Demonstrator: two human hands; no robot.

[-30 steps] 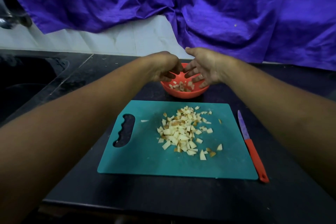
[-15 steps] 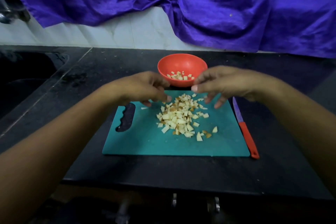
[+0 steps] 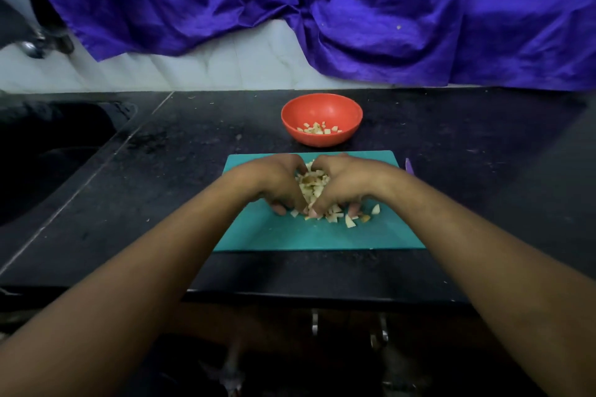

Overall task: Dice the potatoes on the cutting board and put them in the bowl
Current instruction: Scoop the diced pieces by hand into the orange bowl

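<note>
Potato dice (image 3: 311, 185) heaped between my left hand (image 3: 274, 180) and right hand (image 3: 346, 180), both cupped round pile on board (image 3: 290, 235). Bowl (image 3: 322, 138) beyond my knuckles, few dice inside. Risk: gaps in cup, pieces spill onto counter (image 3: 451, 138) mid-lift.

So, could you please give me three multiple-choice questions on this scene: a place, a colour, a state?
1. Where is the bowl? A in the sink; B on the counter beyond the cutting board; C on a shelf.
2. The cutting board is: A white; B teal; C yellow.
3. The left hand and right hand are: A idle; B gripping a knife; C cupped round the diced potato.
Answers: B, it stands past the board's far edge; B, teal surface; C, both curl round the pile.
</note>
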